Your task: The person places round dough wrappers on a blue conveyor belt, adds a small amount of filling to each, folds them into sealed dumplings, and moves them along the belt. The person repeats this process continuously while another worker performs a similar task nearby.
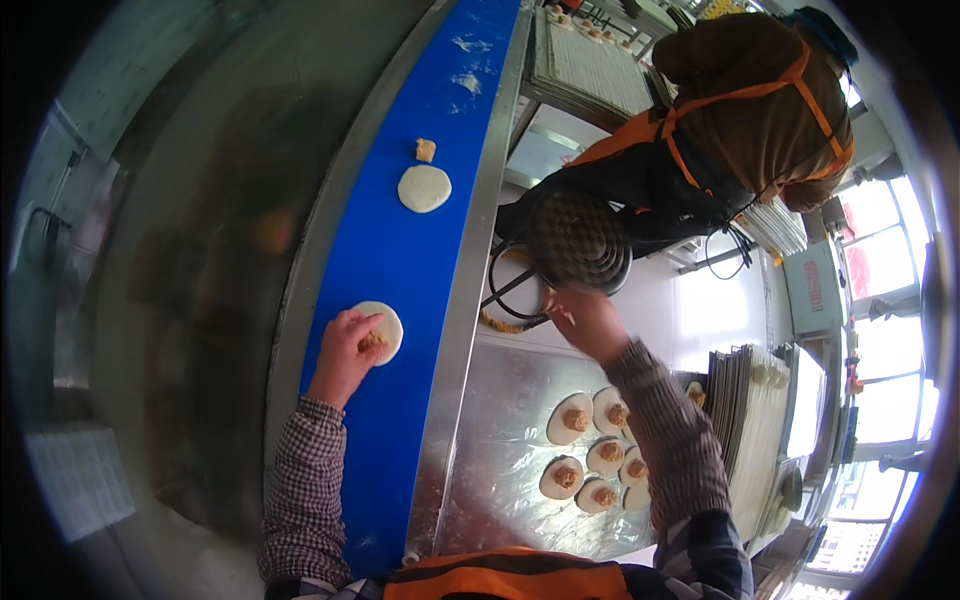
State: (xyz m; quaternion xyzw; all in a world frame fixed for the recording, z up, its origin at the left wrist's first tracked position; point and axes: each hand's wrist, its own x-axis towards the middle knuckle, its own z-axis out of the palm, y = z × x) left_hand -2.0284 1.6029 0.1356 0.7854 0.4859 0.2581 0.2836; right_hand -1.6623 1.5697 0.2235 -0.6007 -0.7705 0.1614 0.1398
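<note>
On the blue conveyor belt [400,270], my left hand [345,350] has its fingers closed over a tan lump of filling [372,342] on a flat white dough round [389,322]. Farther up the belt lies a second dough round [425,189], with a tan chunk of filling [426,150] at its far edge. My right hand [592,324] is off the belt to the right, above the far side of a metal table [500,440]. It is slightly blurred; its fingers look loosely apart, with nothing visible in them. Several filled dough rounds [570,419] rest on this table, partly hidden by my right forearm.
A round dark stool [578,242] stands beyond my right hand. Past it, a person [750,110] with orange straps bends away beside stacked trays [595,65]. More trays [745,420] stand to the right of the table. A metal rail [465,300] edges the belt.
</note>
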